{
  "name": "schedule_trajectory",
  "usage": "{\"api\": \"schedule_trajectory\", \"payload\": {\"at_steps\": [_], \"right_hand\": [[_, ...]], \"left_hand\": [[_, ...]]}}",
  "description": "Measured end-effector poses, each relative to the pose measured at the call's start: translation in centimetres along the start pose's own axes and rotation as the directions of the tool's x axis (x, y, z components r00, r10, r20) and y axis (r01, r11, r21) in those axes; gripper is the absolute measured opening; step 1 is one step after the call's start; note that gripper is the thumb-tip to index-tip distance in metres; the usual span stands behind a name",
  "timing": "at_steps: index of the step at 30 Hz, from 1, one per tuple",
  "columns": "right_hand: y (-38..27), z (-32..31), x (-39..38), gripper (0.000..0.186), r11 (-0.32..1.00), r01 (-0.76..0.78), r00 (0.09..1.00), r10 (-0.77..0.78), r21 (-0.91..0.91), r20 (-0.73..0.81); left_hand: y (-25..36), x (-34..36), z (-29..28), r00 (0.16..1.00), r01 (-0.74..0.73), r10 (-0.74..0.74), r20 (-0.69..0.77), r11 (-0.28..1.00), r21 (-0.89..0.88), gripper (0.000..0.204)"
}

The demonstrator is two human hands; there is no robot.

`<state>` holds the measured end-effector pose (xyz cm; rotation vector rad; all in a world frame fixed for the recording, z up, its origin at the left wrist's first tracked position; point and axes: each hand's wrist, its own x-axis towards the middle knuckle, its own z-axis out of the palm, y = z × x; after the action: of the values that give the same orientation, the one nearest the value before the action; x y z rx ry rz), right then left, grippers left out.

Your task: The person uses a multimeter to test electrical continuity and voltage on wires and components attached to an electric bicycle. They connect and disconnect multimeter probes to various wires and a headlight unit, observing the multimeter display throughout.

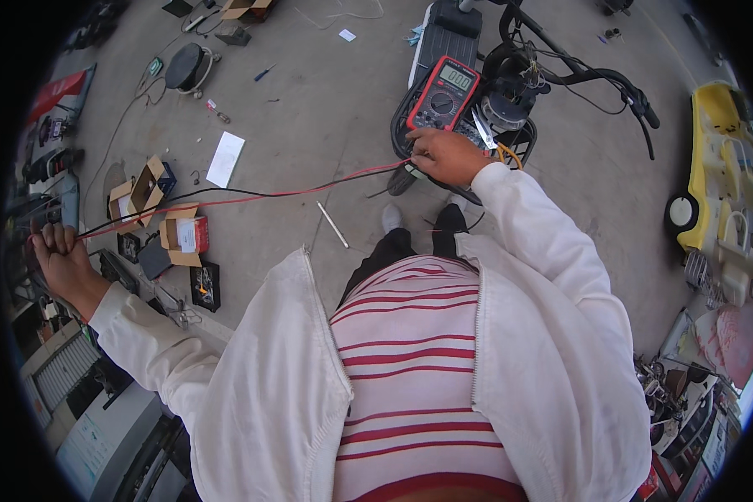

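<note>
My left hand (65, 268), stretched out to the left, is closed on a red test lead (226, 202) and a black test lead (293, 189). The leads run across to my right hand (445, 156), whose fingers pinch them just below a red-cased digital multimeter (443, 92) with its screen lit. The meter rests in the black basket (402, 117) at the front of a two-wheeled scooter. Beside it lie a silver bladed tool (483, 125) and an orange loop (510, 157), partly behind my right hand.
Handlebars (590, 71) reach to the right. Open cardboard boxes (180, 236), a white sheet (225, 159), a white rod (332, 224), a screwdriver (264, 73) and a round stool (185, 67) are on the floor. A yellow ride-on vehicle (703, 167) stands at right, clutter along both edges.
</note>
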<state>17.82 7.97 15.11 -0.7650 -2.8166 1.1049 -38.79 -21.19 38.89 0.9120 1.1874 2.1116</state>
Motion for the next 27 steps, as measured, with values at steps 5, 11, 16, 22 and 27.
{"api": "schedule_trajectory", "payload": {"at_steps": [5, 11, 16, 22, 27], "right_hand": [[-10.4, -1.8, 1.0, 0.044, 0.769, -0.073, 0.988, -0.029, 0.635, 0.149], [-17.5, 1.9, 1.2, 0.065, 0.628, -0.221, 0.879, -0.204, 0.747, 0.432], [-17.5, 5.7, 1.6, 0.064, 0.135, -0.557, 0.779, -0.256, 0.819, 0.572], [-17.8, 6.1, 1.3, 0.031, -0.019, -0.564, 0.825, 0.011, 0.825, 0.565], [-16.4, 7.2, 0.3, 0.028, -0.062, -0.413, 0.909, 0.028, 0.909, 0.415]], "left_hand": [[-10.7, -15.8, 17.1, 0.994, 0.067, -0.051, -0.097, 0.984, 0.165, 0.018], [-19.1, -29.0, 21.1, 0.909, 0.329, -0.416, 0.042, 0.774, 0.540, 0.013], [-21.2, -31.2, 21.3, 0.804, 0.254, -0.537, 0.255, 0.698, 0.670, 0.010], [-20.9, -30.6, 20.9, 0.689, 0.099, -0.651, 0.317, 0.518, 0.849, 0.015], [-21.4, -30.8, 20.3, 0.674, 0.183, -0.631, 0.384, 0.646, 0.741, 0.031]]}}
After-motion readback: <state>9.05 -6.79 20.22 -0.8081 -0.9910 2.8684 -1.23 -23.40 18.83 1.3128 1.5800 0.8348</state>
